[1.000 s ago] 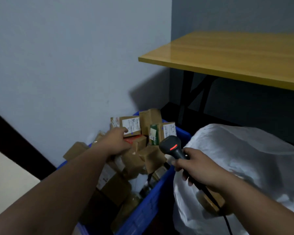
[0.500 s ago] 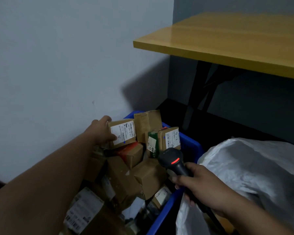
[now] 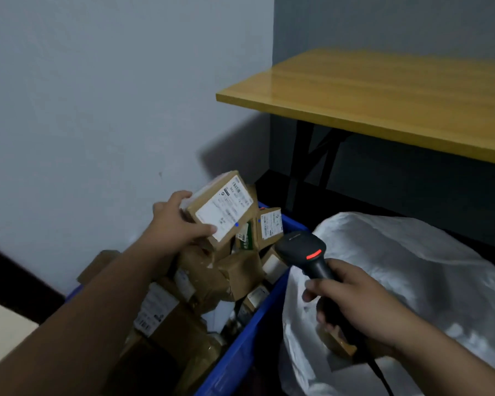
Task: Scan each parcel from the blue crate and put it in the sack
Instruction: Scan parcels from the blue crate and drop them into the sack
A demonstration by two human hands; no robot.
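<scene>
Your left hand (image 3: 180,224) grips box (image 3: 220,210) above crate (image 3: 240,347), label facing scanner (image 3: 303,248), gripped by right hand (image 3: 352,307), lower right.

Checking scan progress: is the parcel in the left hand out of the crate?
Out: left hand holds parcel above the pile.

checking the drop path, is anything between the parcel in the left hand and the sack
Nothing fixed. The left hand holds the parcel over the blue crate; the white sack lies right of it. Only the right hand, holding the scanner, sits between them.
</scene>
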